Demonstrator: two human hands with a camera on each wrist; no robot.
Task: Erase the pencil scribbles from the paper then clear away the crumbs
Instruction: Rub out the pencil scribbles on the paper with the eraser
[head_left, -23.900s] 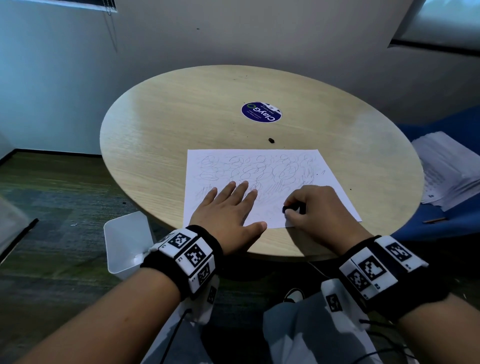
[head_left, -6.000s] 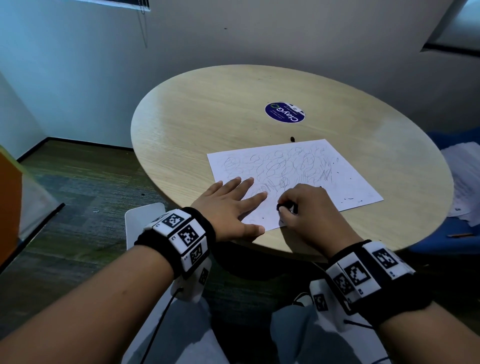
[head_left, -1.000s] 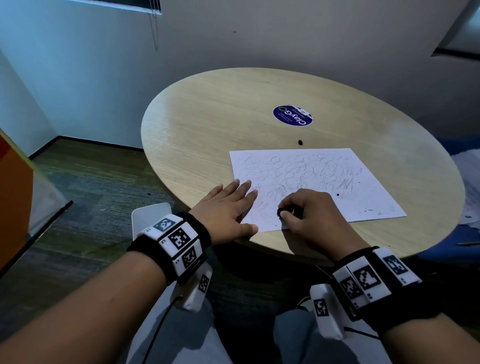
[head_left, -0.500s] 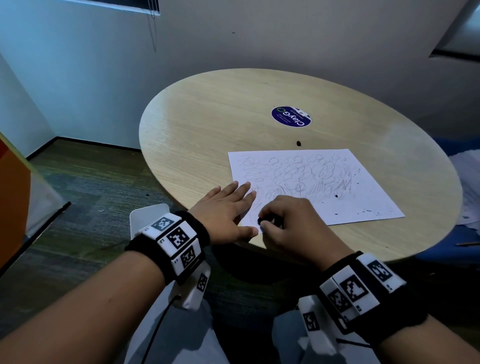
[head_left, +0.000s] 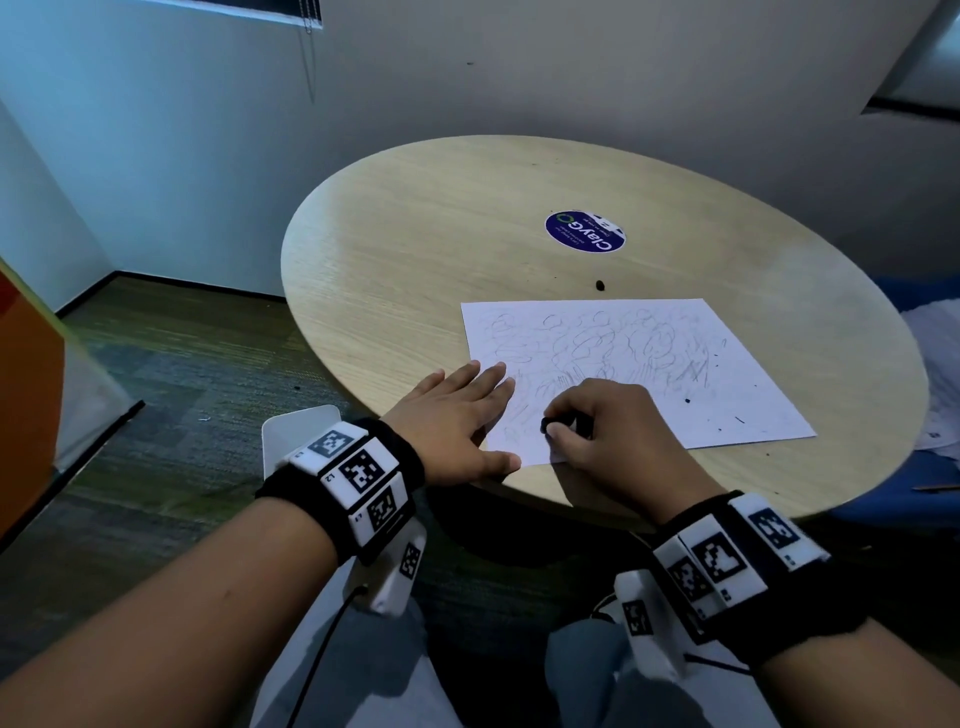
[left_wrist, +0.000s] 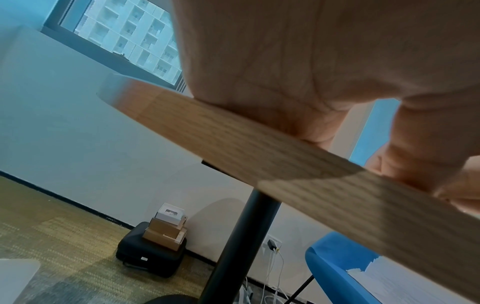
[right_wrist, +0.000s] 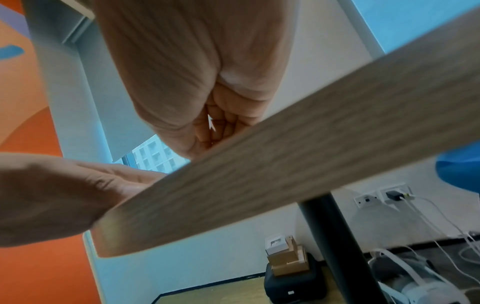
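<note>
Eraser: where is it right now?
In the head view the eraser is pinched in the right hand, on the near left part of the paper, just right of the flat left hand.

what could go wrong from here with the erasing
1. The paper lies close to the near edge of the table, and the left hand pins only its near left corner; a hard stroke might crease or slide the free right side.
2. The dark crumbs on the sheet's right part could smear if the right hand, pinching the black eraser, drags over them.
</note>
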